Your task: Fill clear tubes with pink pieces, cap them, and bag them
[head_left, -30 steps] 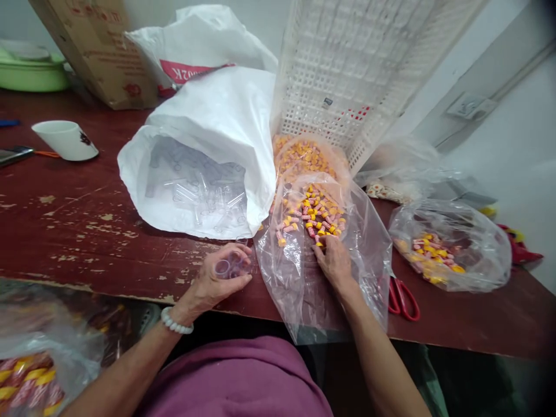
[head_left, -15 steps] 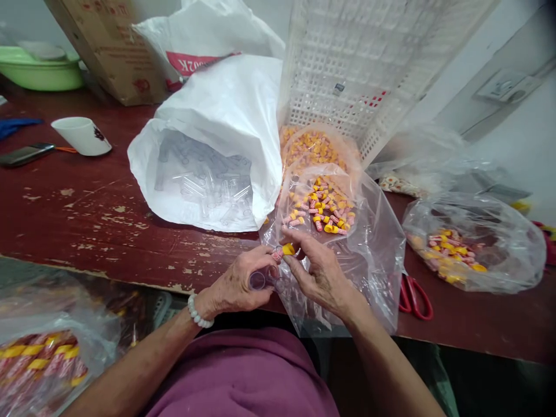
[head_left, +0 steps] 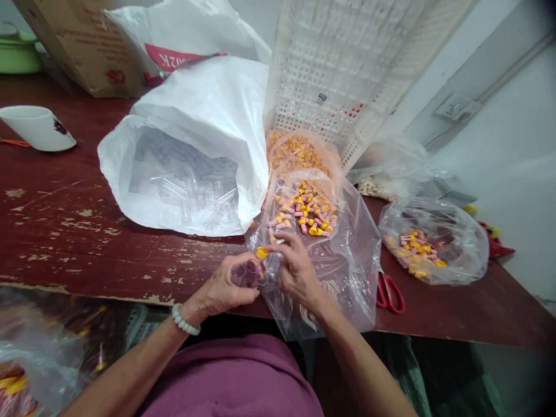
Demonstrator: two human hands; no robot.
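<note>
My left hand (head_left: 230, 284) is closed around a few clear plastic tubes (head_left: 247, 272), their round ends facing me. A yellow cap (head_left: 262, 253) sits at the end of one of them, near my left fingertips. My right hand (head_left: 297, 269) has its index fingertip against this cap, with its fingers apart; its thumb is mostly hidden. Beyond my right hand, yellow caps with pink patterned stems (head_left: 310, 211) lie in an open clear plastic bag (head_left: 347, 260). To the left, a white sack (head_left: 182, 226) lies open towards me with many loose clear tubes (head_left: 186, 188) inside.
A white plastic crate (head_left: 321, 69) stands behind the caps. On the right are red-handled scissors (head_left: 391, 294) and another clear bag (head_left: 464, 260) of caps. A white cup (head_left: 39, 128) and a cardboard box (head_left: 102, 52) stand left. Bagged capped tubes (head_left: 17, 388) sit below the table edge.
My right thumb and finger no longer pinch the yellow cap; the index fingertip now rests against it at the tube's end. The camera view has turned slightly right.
</note>
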